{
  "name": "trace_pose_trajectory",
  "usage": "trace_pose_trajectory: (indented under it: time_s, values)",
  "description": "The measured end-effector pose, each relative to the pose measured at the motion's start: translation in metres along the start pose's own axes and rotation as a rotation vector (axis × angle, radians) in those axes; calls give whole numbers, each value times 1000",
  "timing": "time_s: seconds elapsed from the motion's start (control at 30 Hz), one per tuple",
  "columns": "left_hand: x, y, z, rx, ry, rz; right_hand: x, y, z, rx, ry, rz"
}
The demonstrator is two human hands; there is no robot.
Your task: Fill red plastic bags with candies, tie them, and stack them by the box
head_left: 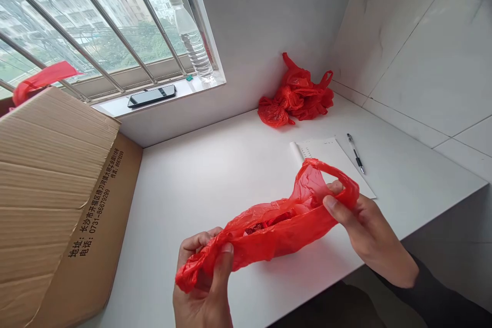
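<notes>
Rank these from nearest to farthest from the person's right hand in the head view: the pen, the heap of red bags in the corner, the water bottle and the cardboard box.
From the right hand:
1. Pen, just beyond it on the table.
2. Heap of red bags, back corner.
3. Water bottle, on the windowsill, far left.
4. Cardboard box, left edge; its closeness to the bottle's rank is hard to call.

Two hands, left hand (202, 282) and right hand (365, 230), one red bag (269, 228) between their fingers, pile of red bags (295, 97) beyond the fingers, one pen (355, 152), one sheet of paper (330, 156), one bottle (191, 36), one phone (151, 96), one cardboard box (49, 195)
</notes>
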State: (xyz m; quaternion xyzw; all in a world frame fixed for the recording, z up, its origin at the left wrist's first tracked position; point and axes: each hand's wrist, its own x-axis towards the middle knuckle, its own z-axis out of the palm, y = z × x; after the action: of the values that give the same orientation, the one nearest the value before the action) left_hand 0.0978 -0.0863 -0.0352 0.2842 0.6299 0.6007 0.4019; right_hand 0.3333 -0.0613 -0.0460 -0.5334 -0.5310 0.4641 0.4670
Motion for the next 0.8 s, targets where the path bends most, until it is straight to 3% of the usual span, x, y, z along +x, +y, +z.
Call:
trace_pose_trajectory:
  time_s: [0.13,0.23,0.3,0.4,0.47,0.53,0.6,0.7,0.8]
  values:
    - [0,-4,-7,68,-42,48,0,-2,-5,-54,32,60]
    - [-1,-8,-11,87,-85,85,-6,-1,-4,-75,70,23]
    - [-3,-8,-12,89,-131,108,-13,-6,1,-68,225,-132]
    - [-9,-2,-4,103,-169,111,-26,-25,14,-77,478,-516]
    - [-16,6,6,106,-143,88,-29,-37,23,-166,343,-697]
    - [-21,11,14,91,-115,82,-25,-43,29,-369,-24,-719]
    - [-24,13,17,90,-90,78,-16,-40,32,-593,-285,-596]
    - [-20,6,11,121,-55,59,-5,-30,35,-842,-476,-284]
    - [-16,-4,1,125,-116,70,1,-20,36,-929,-637,-69]
